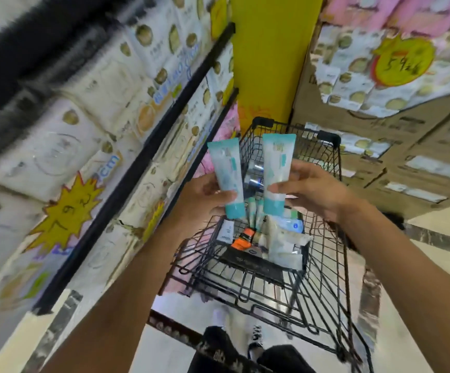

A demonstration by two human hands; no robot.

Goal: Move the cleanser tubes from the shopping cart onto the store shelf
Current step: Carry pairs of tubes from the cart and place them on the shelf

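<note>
I hold two pale teal cleanser tubes above the black wire shopping cart point(326, 265), caps pointing down. My left hand point(205, 195) grips the left tube point(227, 173) near its teal cap. My right hand point(307, 189) grips the right tube point(276, 168) around its lower half. Both tubes stand nearly upright, a short gap apart. More teal tubes point(254, 212) lie in the cart below, along with an orange item point(242, 239) and white packs point(283, 249). The store shelf point(127, 179), with black rails, runs along the left.
The left shelf is packed with white tissue packs point(65, 146) and yellow star price tags point(65, 214). A yellow pillar point(269, 57) stands beyond the cart. Cardboard boxes point(406, 157) with a round yellow price tag are stacked at the right. My legs and shoes are below on the tiled floor.
</note>
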